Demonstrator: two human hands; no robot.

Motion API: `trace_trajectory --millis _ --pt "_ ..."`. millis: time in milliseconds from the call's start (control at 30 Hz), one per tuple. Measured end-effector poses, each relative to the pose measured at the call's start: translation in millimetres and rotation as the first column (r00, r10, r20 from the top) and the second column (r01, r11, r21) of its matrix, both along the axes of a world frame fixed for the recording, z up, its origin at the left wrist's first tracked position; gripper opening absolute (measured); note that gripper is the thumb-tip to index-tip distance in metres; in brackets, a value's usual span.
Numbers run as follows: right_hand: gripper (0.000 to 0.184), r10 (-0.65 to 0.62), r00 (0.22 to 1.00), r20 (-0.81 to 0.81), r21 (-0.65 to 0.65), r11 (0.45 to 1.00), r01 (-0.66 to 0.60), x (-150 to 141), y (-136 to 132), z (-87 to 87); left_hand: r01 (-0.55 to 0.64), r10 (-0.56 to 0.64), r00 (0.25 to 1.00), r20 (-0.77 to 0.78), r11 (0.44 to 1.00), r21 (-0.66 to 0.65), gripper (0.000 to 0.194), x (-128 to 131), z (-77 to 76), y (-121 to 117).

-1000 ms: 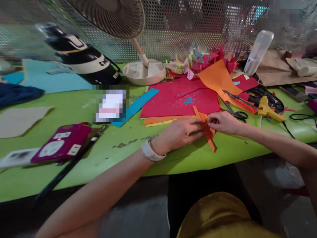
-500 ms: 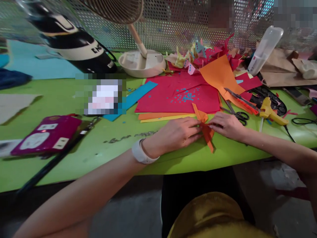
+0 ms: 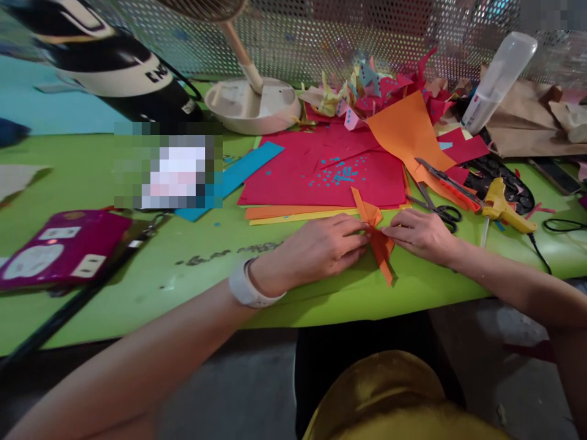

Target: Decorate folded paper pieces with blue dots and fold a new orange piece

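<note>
Between my two hands is a folded piece of orange paper (image 3: 380, 247), with one strip pointing up and back and another pointing down toward the table's front edge. My left hand (image 3: 323, 244), with a white band at its wrist, pinches the paper's left side. From the right, my right hand (image 3: 419, 235) pinches its middle with thumb and fingertips. The exact fold under the fingertips is hidden. Just behind lie a red paper stack (image 3: 293, 177) sprinkled with tiny blue bits, and orange and yellow sheets below it.
Scissors (image 3: 447, 214), an orange cutter (image 3: 458, 189) and a yellow glue gun (image 3: 502, 208) lie right of my hands. A blue paper strip (image 3: 252, 168), a fan base (image 3: 254, 113), a dark bottle (image 3: 123, 73) and a purple power strip (image 3: 64, 247) are to the left. Folded paper pieces (image 3: 380, 85) pile behind.
The view has shifted slightly, so the items on the left sit further left. Both hands keep their grip on the orange paper, almost unmoved.
</note>
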State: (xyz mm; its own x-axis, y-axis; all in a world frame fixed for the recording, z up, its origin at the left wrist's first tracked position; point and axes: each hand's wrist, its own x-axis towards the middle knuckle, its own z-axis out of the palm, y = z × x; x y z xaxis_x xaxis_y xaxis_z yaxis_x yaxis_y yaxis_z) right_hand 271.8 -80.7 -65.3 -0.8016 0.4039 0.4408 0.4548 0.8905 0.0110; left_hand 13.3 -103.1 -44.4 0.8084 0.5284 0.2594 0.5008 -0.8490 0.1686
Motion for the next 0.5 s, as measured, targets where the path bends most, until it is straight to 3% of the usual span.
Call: trace_trajectory --millis 167,500 --pt "0.026 0.043 0.996 0.081 0.054 0.997 -0.048 0.9 -0.6 5.6 0.015 -0.012 0.999 -0.04 0.998 0.062 0.031 -0.7 -0.9 -0.1" --pt "0.028 0.079 0.981 0.179 0.153 0.982 -0.107 2.1 -6.7 20.8 -0.032 0.032 0.999 -0.002 0.999 0.028 0.034 1.9 -8.2 -0.6"
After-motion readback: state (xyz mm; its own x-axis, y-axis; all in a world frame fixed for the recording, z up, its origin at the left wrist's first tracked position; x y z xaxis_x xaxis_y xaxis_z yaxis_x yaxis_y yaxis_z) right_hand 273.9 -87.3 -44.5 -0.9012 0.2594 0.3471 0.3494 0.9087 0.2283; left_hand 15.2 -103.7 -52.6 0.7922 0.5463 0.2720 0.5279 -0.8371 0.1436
